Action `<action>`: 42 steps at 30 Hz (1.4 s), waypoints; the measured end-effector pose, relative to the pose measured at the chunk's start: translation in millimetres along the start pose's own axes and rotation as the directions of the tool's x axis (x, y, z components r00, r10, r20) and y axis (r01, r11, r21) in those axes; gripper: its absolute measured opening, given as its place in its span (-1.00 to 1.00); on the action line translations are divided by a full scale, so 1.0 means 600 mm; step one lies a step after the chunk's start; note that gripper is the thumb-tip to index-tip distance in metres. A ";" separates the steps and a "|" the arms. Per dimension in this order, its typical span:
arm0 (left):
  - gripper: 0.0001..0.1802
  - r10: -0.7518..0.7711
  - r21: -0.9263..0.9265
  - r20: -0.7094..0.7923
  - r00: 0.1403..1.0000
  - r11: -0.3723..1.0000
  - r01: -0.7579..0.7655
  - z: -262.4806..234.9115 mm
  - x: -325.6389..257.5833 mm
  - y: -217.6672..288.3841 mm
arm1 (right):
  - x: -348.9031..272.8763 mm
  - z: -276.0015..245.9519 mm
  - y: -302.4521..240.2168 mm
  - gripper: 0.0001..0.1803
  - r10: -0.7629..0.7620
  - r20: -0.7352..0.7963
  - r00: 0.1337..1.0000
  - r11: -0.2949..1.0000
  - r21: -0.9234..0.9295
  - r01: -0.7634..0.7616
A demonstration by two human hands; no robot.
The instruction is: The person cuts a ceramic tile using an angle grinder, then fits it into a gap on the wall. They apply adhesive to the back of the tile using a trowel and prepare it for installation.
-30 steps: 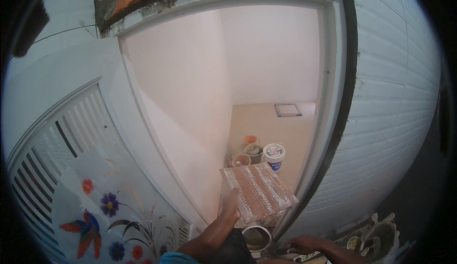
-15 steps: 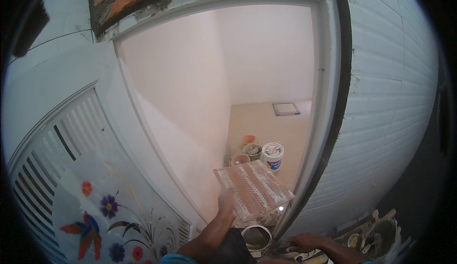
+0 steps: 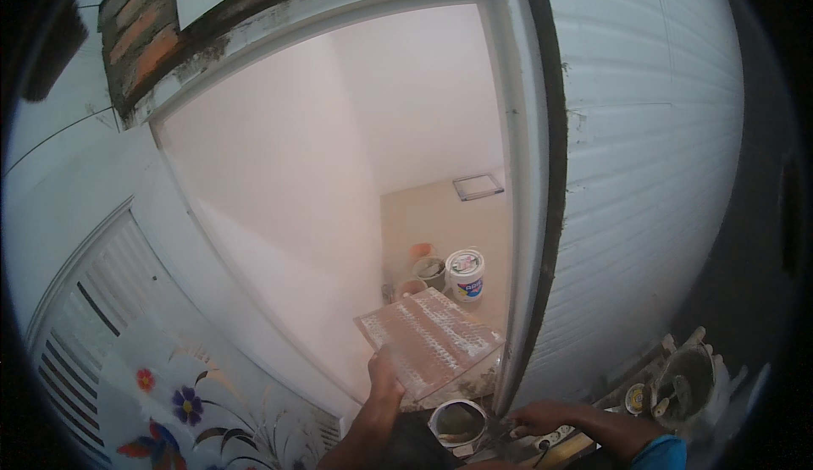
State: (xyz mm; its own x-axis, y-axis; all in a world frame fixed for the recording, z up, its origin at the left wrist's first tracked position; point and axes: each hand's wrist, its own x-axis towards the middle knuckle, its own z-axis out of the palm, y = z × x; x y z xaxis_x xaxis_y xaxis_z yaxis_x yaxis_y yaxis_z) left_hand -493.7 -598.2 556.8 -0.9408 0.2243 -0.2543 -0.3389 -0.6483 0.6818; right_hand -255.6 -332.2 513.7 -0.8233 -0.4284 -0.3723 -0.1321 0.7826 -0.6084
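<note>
A square reddish-brown tile (image 3: 430, 340), its patterned back streaked with white, is held up and tilted in front of the doorway. My left hand (image 3: 384, 374) grips its near left edge, fingers partly hidden by the tile. Below the tile stands a bucket (image 3: 458, 422) with a pale rim and greyish contents. My right hand (image 3: 535, 417) is just right of this bucket, its fingers curled; whatever they hold is too dark and small to make out.
A white door frame (image 3: 520, 123) surrounds the opening. At left is a door panel (image 3: 182, 368) painted with flowers. Inside stand a white lidded pail (image 3: 465, 276) and several buckets (image 3: 430, 272); a rectangular frame (image 3: 478, 187) lies farther back. Another bucket (image 3: 688, 385) holds tools at right.
The view has turned and tilted, so the doorway sits farther left. The tile stays in my left hand at nearly the same height; my right hand remains beside the bucket.
</note>
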 end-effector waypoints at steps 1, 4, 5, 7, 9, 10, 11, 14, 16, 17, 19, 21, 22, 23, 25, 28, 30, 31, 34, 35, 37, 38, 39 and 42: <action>-0.59 0.010 0.016 0.001 1.000 1.000 -0.010 0.000 0.000 0.001 | 0.000 0.004 0.002 -0.41 -0.019 -0.014 1.000 1.000 0.013 0.019; -0.58 0.008 0.034 -0.021 1.000 0.999 -0.007 0.000 0.002 -0.001 | 0.001 0.011 0.010 -0.40 -0.075 -0.054 0.996 0.996 0.035 0.077; -0.57 0.003 0.044 -0.013 1.000 0.999 -0.003 -0.001 0.002 -0.001 | 0.002 0.014 0.012 -0.40 -0.088 -0.068 0.994 0.995 0.036 0.090; -0.56 0.022 0.055 -0.004 1.000 0.998 -0.022 -0.004 0.006 -0.003 | 0.005 0.017 0.017 -0.40 -0.083 -0.067 0.994 0.995 0.046 0.086; -0.54 0.017 0.076 0.025 1.000 0.997 -0.019 -0.009 0.010 -0.004 | 0.009 0.020 0.021 -0.41 -0.056 -0.026 0.998 0.997 0.060 0.057; -0.54 0.016 0.091 0.041 0.999 0.996 -0.020 -0.011 0.013 -0.004 | 0.012 0.021 0.023 -0.42 -0.062 -0.029 0.998 0.997 0.052 0.064; -0.53 0.016 0.105 0.023 1.000 0.994 -0.018 -0.014 0.015 -0.003 | 0.015 0.022 0.025 -0.43 -0.074 -0.029 0.997 0.996 0.038 0.075; -0.53 0.017 0.137 -0.014 1.000 0.990 -0.015 -0.018 0.021 -0.002 | 0.017 0.020 0.033 -0.46 -0.087 -0.017 0.996 0.996 0.002 0.087; -0.53 0.018 0.133 0.002 1.000 0.991 -0.018 -0.018 0.022 0.000 | 0.015 0.015 0.036 -0.48 -0.073 -0.032 0.997 0.997 0.024 0.074; -0.53 0.009 0.118 0.003 1.000 0.993 -0.009 -0.017 0.021 0.001 | 0.014 0.012 0.036 -0.49 -0.060 -0.050 0.997 0.996 0.057 0.062; -0.53 -0.007 0.106 0.001 1.000 0.994 0.007 -0.013 0.020 0.004 | 0.010 0.006 0.033 -0.49 -0.069 -0.069 0.995 0.994 0.080 0.075; -0.54 -0.039 0.104 -0.020 0.999 0.994 0.041 -0.009 0.018 0.007 | 0.007 0.001 0.027 -0.48 -0.116 -0.064 0.991 0.991 0.060 0.119; -0.54 -0.036 0.112 -0.023 0.999 0.993 0.039 -0.008 0.017 0.008 | 0.005 0.000 0.024 -0.47 -0.127 -0.083 0.988 0.989 0.065 0.133; -0.54 -0.032 0.130 -0.035 0.999 0.991 0.037 -0.006 0.016 0.009 | 0.004 -0.001 0.020 -0.46 -0.142 -0.101 0.985 0.987 0.067 0.149; -0.55 0.012 0.177 -0.026 1.000 0.984 -0.007 -0.003 0.014 0.011 | 0.001 -0.002 0.014 -0.45 -0.135 -0.104 0.985 0.985 0.095 0.145; -0.57 0.022 0.221 -0.020 1.000 0.975 -0.017 0.004 0.008 0.016 | 0.000 -0.007 0.014 -0.48 -0.033 -0.096 0.995 0.984 0.172 0.050; -0.57 0.023 0.280 -0.023 0.999 0.960 -0.015 0.010 0.002 0.022 | -0.001 -0.017 0.022 -0.50 0.112 -0.070 0.991 0.968 0.233 -0.093; -0.57 0.033 0.321 -0.032 0.999 0.947 -0.021 0.014 -0.003 0.025 | -0.002 -0.024 0.028 -0.51 0.194 -0.158 0.968 0.947 0.286 -0.143; -0.56 -0.012 0.270 0.025 1.000 0.963 0.005 0.024 -0.022 0.038 | -0.005 -0.048 0.043 -0.55 0.418 -0.252 0.873 0.833 0.490 -0.257; -0.56 -0.026 0.270 0.030 0.999 0.963 0.017 0.026 -0.028 0.043 | -0.006 -0.054 0.044 -0.54 0.439 -0.314 0.842 0.795 0.573 -0.201; -0.57 -0.022 0.289 0.079 0.997 0.957 -0.001 0.029 -0.037 0.050 | -0.007 -0.063 0.042 -0.53 0.490 -0.371 0.789 0.696 0.711 -0.098; -0.57 -0.054 0.288 0.080 0.995 0.957 0.029 0.030 -0.040 0.053 | -0.007 -0.066 0.039 -0.52 0.515 -0.367 0.775 0.635 0.770 -0.057; -0.56 -0.067 0.294 0.098 0.993 0.955 0.035 0.030 -0.041 0.056 | -0.007 -0.068 0.034 -0.51 0.537 -0.349 0.768 0.562 0.827 -0.016; -0.50 -0.160 0.307 0.129 0.979 0.945 0.114 0.028 -0.043 0.057 | -0.006 -0.073 0.015 -0.47 0.532 -0.324 0.782 0.452 0.890 0.060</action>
State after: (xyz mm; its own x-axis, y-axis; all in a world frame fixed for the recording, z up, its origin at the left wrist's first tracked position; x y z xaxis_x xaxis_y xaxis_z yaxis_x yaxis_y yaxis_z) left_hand -481.4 -614.1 598.4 -0.8680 0.4170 -0.2696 -0.4313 -0.3640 0.8255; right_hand -278.3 -304.1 540.4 -0.8931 0.2274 -0.3882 0.3817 -0.0739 -0.9213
